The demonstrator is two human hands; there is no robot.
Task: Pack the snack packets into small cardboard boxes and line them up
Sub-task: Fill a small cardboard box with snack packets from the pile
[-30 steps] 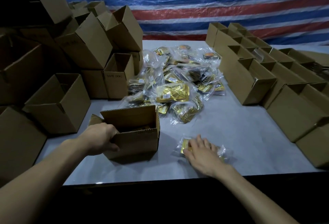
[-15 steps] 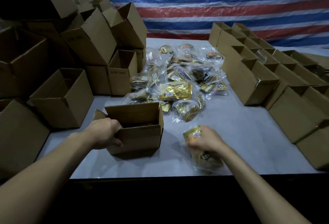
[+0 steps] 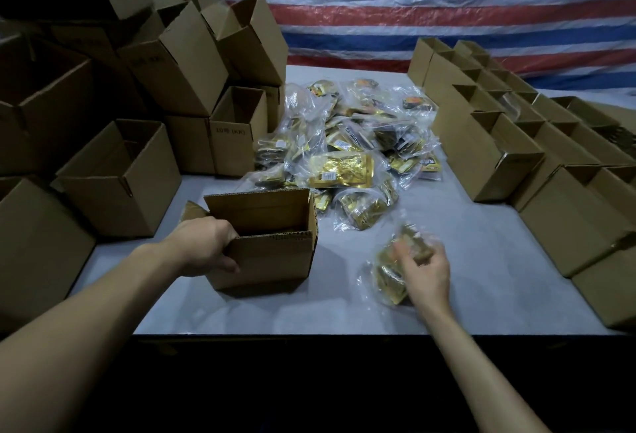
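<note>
An open small cardboard box (image 3: 272, 260) stands near the table's front edge, left of centre. My left hand (image 3: 206, 247) grips its left wall at the rim, thumb outside. To the right, my right hand (image 3: 425, 269) holds a clear bag of golden snack packets (image 3: 392, 267) just above the table; the bag is blurred by motion. A heap of more bagged snack packets (image 3: 344, 157) lies at the table's middle, behind the box.
Empty open boxes (image 3: 117, 178) are piled high on the left. Rows of open boxes (image 3: 488, 157) line the right side. The grey table (image 3: 481, 295) shows bare surface at front right. A striped tarp (image 3: 413, 2) hangs behind.
My right hand picked the snack bag up off the table and is turning it in the air. My left hand kept its grip on the box.
</note>
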